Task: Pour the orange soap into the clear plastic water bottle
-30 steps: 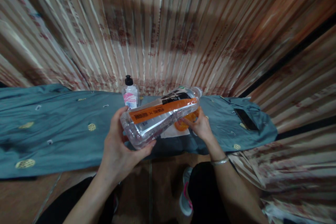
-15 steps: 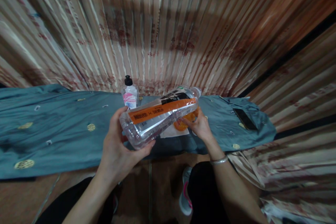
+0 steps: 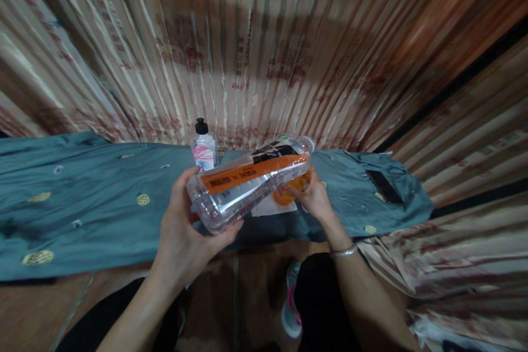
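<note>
A clear plastic bottle (image 3: 247, 184) with an orange and black label is held tilted in front of me, its neck end up to the right. My left hand (image 3: 187, 225) is wrapped round its base, thumb along the lower edge. My right hand (image 3: 315, 195) grips it near the neck end, with the thumb at the lower edge and the other fingers mostly hidden behind. Partly covered by the bottle and my right hand is an orange see-through object (image 3: 282, 197), of a kind I cannot make out. Behind my left hand stands a clear bottle with a black cap (image 3: 204, 151) and pink label.
A teal patterned cloth (image 3: 103, 192) covers the long low surface. A white sheet (image 3: 268, 207) lies on it under the orange object. Farther right lies a dark phone (image 3: 384, 187). Pleated curtains (image 3: 247, 55) hang behind, and tiled floor (image 3: 218, 297) shows below.
The held bottle has shifted very slightly to the left. Both hands keep the same grip, and the other things stay where they were.
</note>
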`<state>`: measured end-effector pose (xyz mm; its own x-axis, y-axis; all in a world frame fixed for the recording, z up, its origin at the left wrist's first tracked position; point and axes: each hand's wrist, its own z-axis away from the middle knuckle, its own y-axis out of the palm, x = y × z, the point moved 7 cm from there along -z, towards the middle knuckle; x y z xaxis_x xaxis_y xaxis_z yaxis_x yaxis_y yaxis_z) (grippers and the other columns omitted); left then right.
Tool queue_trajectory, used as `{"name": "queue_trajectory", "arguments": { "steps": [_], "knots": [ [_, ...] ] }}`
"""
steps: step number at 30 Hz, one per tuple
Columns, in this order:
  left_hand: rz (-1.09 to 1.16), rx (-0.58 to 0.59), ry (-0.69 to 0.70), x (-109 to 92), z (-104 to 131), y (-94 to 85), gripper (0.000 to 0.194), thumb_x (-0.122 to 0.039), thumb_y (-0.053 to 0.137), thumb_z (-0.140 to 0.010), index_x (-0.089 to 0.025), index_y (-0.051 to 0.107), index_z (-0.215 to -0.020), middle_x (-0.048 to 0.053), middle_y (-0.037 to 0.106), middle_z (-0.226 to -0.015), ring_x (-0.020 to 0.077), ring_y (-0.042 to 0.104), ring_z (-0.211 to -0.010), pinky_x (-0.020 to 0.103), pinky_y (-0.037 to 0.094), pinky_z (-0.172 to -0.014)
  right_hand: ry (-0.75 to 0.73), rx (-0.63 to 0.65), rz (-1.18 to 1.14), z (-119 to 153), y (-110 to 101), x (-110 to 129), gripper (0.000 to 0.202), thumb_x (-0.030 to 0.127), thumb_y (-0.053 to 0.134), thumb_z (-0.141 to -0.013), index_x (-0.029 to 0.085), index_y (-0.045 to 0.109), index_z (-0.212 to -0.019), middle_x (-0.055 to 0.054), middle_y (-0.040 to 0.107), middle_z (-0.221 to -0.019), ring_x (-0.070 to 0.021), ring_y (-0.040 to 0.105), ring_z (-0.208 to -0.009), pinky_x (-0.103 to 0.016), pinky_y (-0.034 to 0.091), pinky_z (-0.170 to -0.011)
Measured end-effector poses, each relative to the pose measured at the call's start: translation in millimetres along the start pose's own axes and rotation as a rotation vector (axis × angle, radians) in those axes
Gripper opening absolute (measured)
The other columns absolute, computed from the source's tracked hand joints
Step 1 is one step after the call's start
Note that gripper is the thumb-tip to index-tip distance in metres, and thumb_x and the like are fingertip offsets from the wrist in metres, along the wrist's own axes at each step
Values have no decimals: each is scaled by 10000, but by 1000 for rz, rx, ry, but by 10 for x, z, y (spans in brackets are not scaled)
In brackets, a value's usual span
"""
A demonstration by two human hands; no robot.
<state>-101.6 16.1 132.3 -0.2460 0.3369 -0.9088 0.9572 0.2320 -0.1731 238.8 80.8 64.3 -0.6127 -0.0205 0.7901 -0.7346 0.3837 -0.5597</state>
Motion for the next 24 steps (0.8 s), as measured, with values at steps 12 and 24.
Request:
{"name": "queue_trajectory", "arguments": {
  "steps": [12,24],
  "knots": [
    [-13,41,-1,31,-56,-39,931,-425,1008,-710,-322,588,-1534,117,827,-1423,408,885,-1181,517,797,-829,-17,-13,8,7,1,-6,892,846,931,-718,263,689,-1349,-179,923,-1254,-453,898,-1150,-573,720,-973],
    [0,12,-13,14,-33,-32,916,-404,995,-701,-307,604,-1523,115,835,-1397,401,881,-1170,507,786,-814,-20,-18,22,1,2,-28,921,838,948,-715,247,695,-1376,-187,919,-1257,-459,892,-1163,-575,713,-972]
  ]
}}
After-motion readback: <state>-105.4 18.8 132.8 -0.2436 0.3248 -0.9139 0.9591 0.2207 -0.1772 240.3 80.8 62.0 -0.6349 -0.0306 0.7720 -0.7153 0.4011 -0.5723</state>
